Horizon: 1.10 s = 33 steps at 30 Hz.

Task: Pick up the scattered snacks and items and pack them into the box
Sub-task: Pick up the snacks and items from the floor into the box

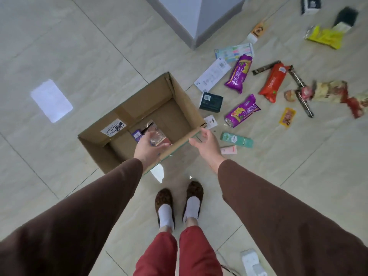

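Observation:
An open cardboard box (185,96) stands on the tiled floor in front of me. Inside lie a clear crinkly packet (158,135) and a small purple item (136,134). My left hand (148,149) hovers over the box's near side with fingers spread just above the clear packet; I see no grip on it. My right hand (206,142) hangs empty beside the box's right corner, fingers loosely curled. Right of the box lie two purple snack bags (239,73) (242,110), a red bag (273,82), a green tube box (237,139) and a pink tube (229,150).
Farther right are a dark small box (211,101), a white card (212,74), a toothbrush pack (235,51), dark bars (302,96), an orange sachet (287,117), a patterned bag (330,91) and a yellow bag (324,37). A wall corner (196,20) stands behind. My feet (179,204) are near the box.

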Each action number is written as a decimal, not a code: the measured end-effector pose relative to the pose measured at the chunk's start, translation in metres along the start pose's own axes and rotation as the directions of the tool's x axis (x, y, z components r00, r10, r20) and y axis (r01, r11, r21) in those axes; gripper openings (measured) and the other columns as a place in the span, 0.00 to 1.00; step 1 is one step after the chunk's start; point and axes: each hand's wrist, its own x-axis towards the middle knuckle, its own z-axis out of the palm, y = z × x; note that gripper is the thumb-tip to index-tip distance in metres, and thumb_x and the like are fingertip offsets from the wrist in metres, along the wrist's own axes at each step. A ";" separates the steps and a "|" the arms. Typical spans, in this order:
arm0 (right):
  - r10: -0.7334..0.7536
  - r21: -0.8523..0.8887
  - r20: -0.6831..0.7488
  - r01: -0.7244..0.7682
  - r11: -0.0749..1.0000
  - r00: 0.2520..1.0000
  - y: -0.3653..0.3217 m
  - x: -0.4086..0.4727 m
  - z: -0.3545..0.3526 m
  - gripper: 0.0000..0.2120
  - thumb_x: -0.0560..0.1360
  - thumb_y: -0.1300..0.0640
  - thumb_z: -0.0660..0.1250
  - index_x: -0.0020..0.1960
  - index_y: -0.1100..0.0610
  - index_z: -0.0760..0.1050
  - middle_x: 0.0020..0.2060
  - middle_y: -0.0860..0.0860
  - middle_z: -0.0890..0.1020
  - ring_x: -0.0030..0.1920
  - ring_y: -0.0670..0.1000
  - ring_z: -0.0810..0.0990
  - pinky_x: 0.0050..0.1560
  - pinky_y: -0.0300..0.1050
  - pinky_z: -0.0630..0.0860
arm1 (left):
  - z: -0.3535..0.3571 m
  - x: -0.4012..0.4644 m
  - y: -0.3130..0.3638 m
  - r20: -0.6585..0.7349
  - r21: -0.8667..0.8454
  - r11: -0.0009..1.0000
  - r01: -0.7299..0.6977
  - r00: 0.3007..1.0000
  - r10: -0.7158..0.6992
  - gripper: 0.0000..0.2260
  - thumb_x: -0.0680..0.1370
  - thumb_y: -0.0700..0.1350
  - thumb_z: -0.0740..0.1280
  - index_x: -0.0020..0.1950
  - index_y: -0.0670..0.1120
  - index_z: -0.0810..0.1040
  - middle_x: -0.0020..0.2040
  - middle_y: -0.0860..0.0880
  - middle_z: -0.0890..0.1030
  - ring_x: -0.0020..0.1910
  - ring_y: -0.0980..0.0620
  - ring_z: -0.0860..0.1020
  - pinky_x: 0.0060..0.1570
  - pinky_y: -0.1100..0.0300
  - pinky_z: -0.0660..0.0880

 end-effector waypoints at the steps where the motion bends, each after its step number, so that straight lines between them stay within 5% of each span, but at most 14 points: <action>1: 0.013 0.003 -0.027 -0.012 1.000 1.000 0.007 -0.006 -0.017 0.31 0.74 0.49 0.74 0.73 0.49 0.66 0.72 0.50 0.70 0.71 0.51 0.69 0.68 0.49 0.68 | 0.012 -0.005 0.012 0.021 0.032 0.999 -0.019 1.000 0.018 0.34 0.71 0.52 0.78 0.73 0.48 0.69 0.65 0.50 0.74 0.60 0.50 0.76 0.59 0.56 0.74; 6: 0.071 0.077 -0.168 -0.059 0.995 0.983 0.051 -0.024 -0.105 0.32 0.73 0.49 0.75 0.73 0.50 0.67 0.69 0.50 0.71 0.68 0.52 0.72 0.65 0.47 0.71 | 0.084 -0.027 0.073 0.127 0.181 0.972 -0.147 0.984 0.125 0.35 0.69 0.54 0.78 0.73 0.48 0.69 0.66 0.46 0.75 0.61 0.44 0.77 0.61 0.46 0.76; 11: 0.135 0.198 -0.275 -0.082 0.977 0.952 0.099 -0.034 -0.198 0.31 0.71 0.48 0.76 0.70 0.52 0.70 0.68 0.52 0.73 0.66 0.53 0.74 0.67 0.55 0.72 | 0.173 -0.056 0.130 0.224 0.264 0.932 -0.250 0.955 0.193 0.35 0.71 0.52 0.77 0.74 0.48 0.68 0.70 0.47 0.73 0.67 0.47 0.72 0.67 0.52 0.69; 17: 0.177 0.306 -0.309 -0.079 0.949 0.934 0.151 -0.020 -0.320 0.32 0.71 0.49 0.76 0.71 0.54 0.69 0.68 0.53 0.73 0.66 0.53 0.73 0.67 0.55 0.72 | 0.294 -0.075 0.204 0.285 0.329 0.903 -0.276 0.941 0.184 0.31 0.73 0.51 0.76 0.73 0.48 0.68 0.68 0.50 0.73 0.61 0.47 0.74 0.54 0.58 0.74; 21: 0.189 0.331 -0.324 -0.076 0.940 0.927 0.178 -0.008 -0.401 0.33 0.72 0.46 0.75 0.72 0.53 0.68 0.68 0.51 0.72 0.66 0.52 0.73 0.67 0.53 0.72 | 0.369 -0.078 0.249 0.295 0.358 0.876 -0.324 0.929 0.223 0.33 0.72 0.54 0.76 0.73 0.47 0.69 0.69 0.47 0.73 0.66 0.44 0.73 0.65 0.50 0.71; 27: 0.228 0.377 -0.349 -0.087 0.922 0.909 0.192 0.025 -0.516 0.31 0.74 0.48 0.74 0.73 0.54 0.67 0.68 0.52 0.72 0.64 0.52 0.73 0.65 0.50 0.72 | 0.460 -0.064 0.330 0.350 0.357 0.858 -0.368 0.905 0.242 0.34 0.71 0.57 0.76 0.73 0.49 0.69 0.66 0.52 0.73 0.62 0.48 0.74 0.55 0.55 0.76; 30: 0.245 0.407 -0.373 -0.080 0.910 0.895 0.195 0.047 -0.575 0.31 0.74 0.49 0.74 0.73 0.54 0.67 0.67 0.52 0.72 0.61 0.51 0.73 0.60 0.46 0.70 | 0.504 -0.054 0.371 0.374 0.366 0.846 -0.388 0.894 0.248 0.34 0.70 0.56 0.77 0.72 0.49 0.70 0.69 0.48 0.73 0.65 0.46 0.73 0.61 0.45 0.75; 33: 0.273 0.439 -0.394 -0.081 0.895 0.878 0.200 0.070 -0.627 0.31 0.74 0.49 0.74 0.73 0.54 0.68 0.67 0.52 0.73 0.63 0.52 0.74 0.63 0.48 0.71 | 0.547 -0.044 0.409 0.395 0.381 0.830 -0.407 0.883 0.251 0.33 0.71 0.54 0.77 0.73 0.47 0.69 0.70 0.46 0.72 0.67 0.46 0.72 0.64 0.46 0.73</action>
